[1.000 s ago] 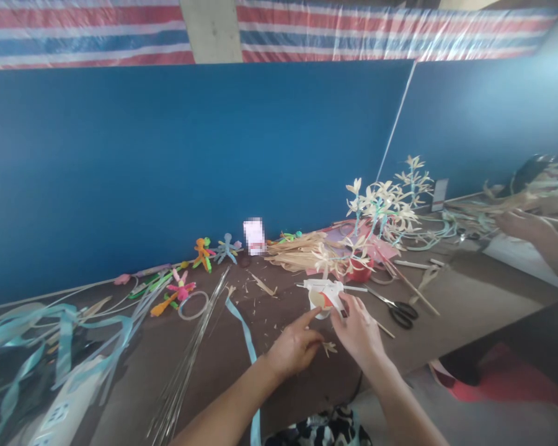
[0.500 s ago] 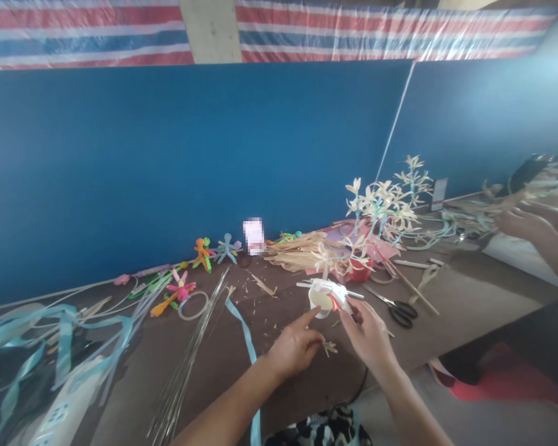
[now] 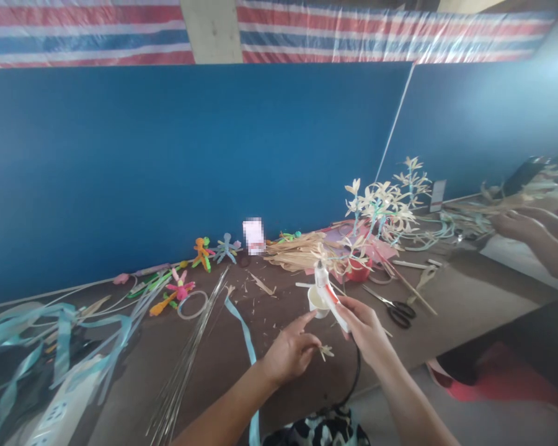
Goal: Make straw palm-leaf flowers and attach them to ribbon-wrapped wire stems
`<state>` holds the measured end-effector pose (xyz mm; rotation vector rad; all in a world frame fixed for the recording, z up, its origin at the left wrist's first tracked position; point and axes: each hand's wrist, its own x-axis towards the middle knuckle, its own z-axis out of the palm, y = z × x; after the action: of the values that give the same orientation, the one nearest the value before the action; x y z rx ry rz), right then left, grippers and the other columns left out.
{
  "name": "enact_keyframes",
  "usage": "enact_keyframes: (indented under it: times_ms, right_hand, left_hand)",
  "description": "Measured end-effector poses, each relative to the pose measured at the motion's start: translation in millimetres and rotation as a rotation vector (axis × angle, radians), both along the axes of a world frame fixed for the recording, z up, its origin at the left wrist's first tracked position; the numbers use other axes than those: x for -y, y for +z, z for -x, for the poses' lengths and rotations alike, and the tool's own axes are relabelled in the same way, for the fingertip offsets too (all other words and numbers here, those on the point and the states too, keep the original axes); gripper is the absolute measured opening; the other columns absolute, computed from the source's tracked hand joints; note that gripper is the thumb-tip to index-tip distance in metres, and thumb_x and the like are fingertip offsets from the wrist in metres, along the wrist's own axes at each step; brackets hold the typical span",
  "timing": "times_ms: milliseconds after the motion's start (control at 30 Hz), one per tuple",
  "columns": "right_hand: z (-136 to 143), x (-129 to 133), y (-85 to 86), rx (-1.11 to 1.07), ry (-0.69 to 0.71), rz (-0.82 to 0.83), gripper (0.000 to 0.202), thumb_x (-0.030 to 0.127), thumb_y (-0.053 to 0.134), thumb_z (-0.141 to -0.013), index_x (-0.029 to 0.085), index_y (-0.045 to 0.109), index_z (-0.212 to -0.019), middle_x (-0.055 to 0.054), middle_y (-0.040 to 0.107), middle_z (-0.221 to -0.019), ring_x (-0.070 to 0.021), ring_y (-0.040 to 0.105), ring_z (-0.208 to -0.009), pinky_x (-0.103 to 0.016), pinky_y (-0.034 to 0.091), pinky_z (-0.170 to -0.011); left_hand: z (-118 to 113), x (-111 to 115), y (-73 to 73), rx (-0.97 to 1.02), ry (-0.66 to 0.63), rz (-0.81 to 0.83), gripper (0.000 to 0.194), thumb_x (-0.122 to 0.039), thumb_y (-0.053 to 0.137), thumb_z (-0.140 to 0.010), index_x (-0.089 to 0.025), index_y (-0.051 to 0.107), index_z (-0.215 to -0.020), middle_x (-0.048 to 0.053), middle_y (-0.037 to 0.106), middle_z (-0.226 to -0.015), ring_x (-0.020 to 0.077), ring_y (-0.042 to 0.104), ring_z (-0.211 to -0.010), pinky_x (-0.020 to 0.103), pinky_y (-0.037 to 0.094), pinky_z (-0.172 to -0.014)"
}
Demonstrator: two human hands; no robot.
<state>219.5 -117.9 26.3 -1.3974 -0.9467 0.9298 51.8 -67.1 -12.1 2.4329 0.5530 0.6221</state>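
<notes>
My right hand (image 3: 360,319) is wrapped round a white glue gun (image 3: 328,291) with an orange-red stripe, its dark nozzle pointing up and away. Left of it, my left hand (image 3: 292,348) pinches a small pale flower piece (image 3: 325,352) between thumb and fingers, while its index finger reaches to the rim of a white cup (image 3: 315,301). The glue gun passes in front of the cup's right side. A dark cord runs down from below my right hand.
Scissors (image 3: 396,308) lie to the right, before a cluster of pale flowers (image 3: 384,207). Dry husks (image 3: 297,251) and pipe-cleaner figures (image 3: 202,254) line the blue partition (image 3: 190,155). Thin wires (image 3: 186,359) and blue ribbon (image 3: 244,331) lie left. Another person's hands (image 3: 521,226) work at far right.
The glue gun, lying across the cup before, is now lifted and turned upright in my right hand. My left hand has stayed nearly in place with the flower piece.
</notes>
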Motion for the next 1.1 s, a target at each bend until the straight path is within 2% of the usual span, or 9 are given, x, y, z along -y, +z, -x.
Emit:
enact_keyframes:
  times_ms: [200,400,533,667,967,1100]
  right_hand:
    - [-3,-16,-25.9,0.054,0.002,0.052,0.036,0.045,0.049,-0.07,0.013,0.057,-0.086,0.005,0.045,-0.048,-0.0055,0.034,-0.032,-0.017,0.026,-0.03]
    - [-5,-20,-31.4,0.322,-0.086,0.036,0.033,0.042,0.05,-0.068,0.017,0.056,-0.089,0.002,0.054,-0.056,-0.0099,0.044,-0.039,-0.02,0.033,-0.037]
    - [-2,-21,-28.2,0.595,-0.088,0.07,0.027,0.038,0.047,-0.07,0.02,0.056,-0.088,0.001,0.057,-0.059,-0.013,0.051,-0.049,-0.022,0.037,-0.047]
    - [3,-19,-26.6,0.759,-0.058,0.141,0.024,0.037,0.046,-0.071,0.023,0.055,-0.088,0.002,0.058,-0.06,-0.0142,0.055,-0.057,-0.022,0.037,-0.054]
    - [-1,-19,-27.6,0.754,0.001,0.158,0.023,0.041,0.043,-0.074,0.025,0.057,-0.081,0.001,0.061,-0.062,-0.0141,0.055,-0.058,-0.02,0.034,-0.051]
    - [-8,-23,-32.6,0.677,0.019,0.151,0.025,0.042,0.045,-0.072,0.022,0.058,-0.08,0.001,0.061,-0.059,-0.0134,0.055,-0.053,-0.02,0.033,-0.048]
  left_hand:
    - [4,-1,-1.3,-0.001,0.032,0.033,0.02,-0.012,0.049,-0.072,-0.019,0.063,-0.084,0.005,0.032,-0.133,0.0185,0.036,-0.116,0.03,0.032,-0.095]
    - [-3,-4,-3.8,0.097,0.125,0.154,0.019,-0.011,0.052,-0.068,-0.02,0.064,-0.08,0.004,0.038,-0.129,0.0188,0.037,-0.115,0.034,0.03,-0.096]
    - [-9,-9,-8.1,0.182,0.178,0.357,0.016,-0.013,0.054,-0.067,-0.02,0.065,-0.077,0.006,0.037,-0.129,0.022,0.041,-0.112,0.035,0.04,-0.087]
    - [-11,-11,-8.6,0.293,0.139,0.568,0.014,-0.016,0.054,-0.069,-0.019,0.065,-0.077,0.007,0.035,-0.131,0.0245,0.041,-0.112,0.031,0.046,-0.078]
    - [-16,-17,-10.0,0.387,0.078,0.766,0.011,-0.022,0.06,-0.066,-0.018,0.067,-0.073,0.007,0.034,-0.131,0.0276,0.042,-0.11,0.032,0.044,-0.08]
    - [-19,-22,-8.7,0.394,0.055,0.833,0.011,-0.025,0.063,-0.063,-0.018,0.067,-0.071,0.007,0.035,-0.131,0.0278,0.043,-0.109,0.036,0.038,-0.087]
